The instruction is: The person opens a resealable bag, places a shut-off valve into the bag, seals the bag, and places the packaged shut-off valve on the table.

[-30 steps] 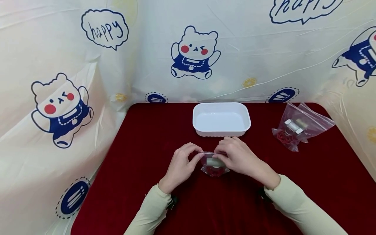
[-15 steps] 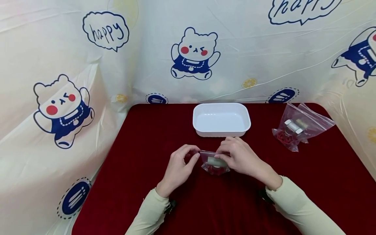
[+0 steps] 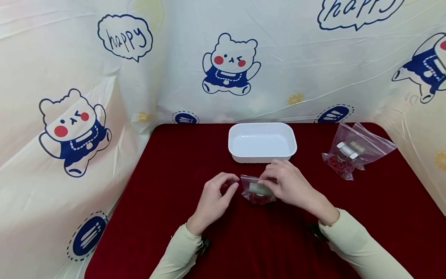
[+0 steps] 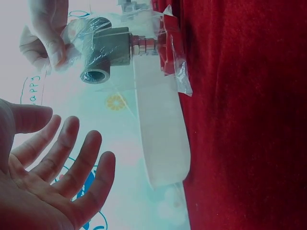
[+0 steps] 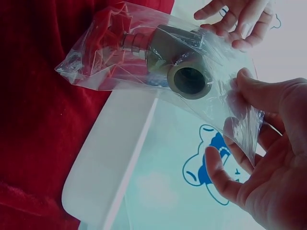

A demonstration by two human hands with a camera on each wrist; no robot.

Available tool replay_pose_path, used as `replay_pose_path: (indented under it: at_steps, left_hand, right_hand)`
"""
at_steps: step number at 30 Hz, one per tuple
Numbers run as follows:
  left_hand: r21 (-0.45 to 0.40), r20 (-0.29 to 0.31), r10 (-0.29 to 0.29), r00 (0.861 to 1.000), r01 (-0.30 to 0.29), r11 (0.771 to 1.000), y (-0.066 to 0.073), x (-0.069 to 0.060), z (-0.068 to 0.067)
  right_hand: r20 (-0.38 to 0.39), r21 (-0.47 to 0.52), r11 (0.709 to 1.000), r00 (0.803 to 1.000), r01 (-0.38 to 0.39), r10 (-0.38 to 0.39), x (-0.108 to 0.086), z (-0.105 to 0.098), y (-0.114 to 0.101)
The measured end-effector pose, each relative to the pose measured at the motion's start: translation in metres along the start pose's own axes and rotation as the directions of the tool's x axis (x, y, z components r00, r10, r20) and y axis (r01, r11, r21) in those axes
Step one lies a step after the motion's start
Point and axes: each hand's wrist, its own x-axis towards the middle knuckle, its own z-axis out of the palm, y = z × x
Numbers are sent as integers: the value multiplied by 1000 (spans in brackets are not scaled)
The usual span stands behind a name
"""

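My right hand point(image 3: 289, 188) pinches the top edge of a clear zip bag point(image 3: 246, 182) above the table. Inside the bag is a grey valve point(image 5: 165, 48) with a round open pipe end, a metal stem and a red handwheel point(image 4: 171, 45). The right wrist view shows the thumb and fingers on the clear plastic point(image 5: 242, 124). My left hand point(image 3: 211, 198) is just left of the bag, apart from it, fingers loosely bent. In the left wrist view the left hand point(image 4: 62, 167) holds nothing, its fingers spread.
A white plastic tray point(image 3: 263, 159) stands on the dark red tablecloth point(image 3: 174, 162) behind my hands. To the right at the back lies another clear zip bag point(image 3: 374, 149) with metal fittings and a red part inside. A patterned curtain point(image 3: 296, 58) surrounds the table.
My left hand has let go of the bag's top edge and moved slightly left. The right hand, still pinching the bag, has shifted a little to the right with it.
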Motion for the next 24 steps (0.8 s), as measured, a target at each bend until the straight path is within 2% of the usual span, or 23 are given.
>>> replay_pose_path:
  at_steps: [12,24]
  left_hand:
    - [21,-2,10,1000,-10,1000,0,0,3]
    - [9,2,16,1000,-16,1000,-1,2,4]
  right_hand:
    - [-49,-6,1000,999,-9,8,-2,-6,6]
    - [-86,-54,997,995,-63,58,-10,-14,15]
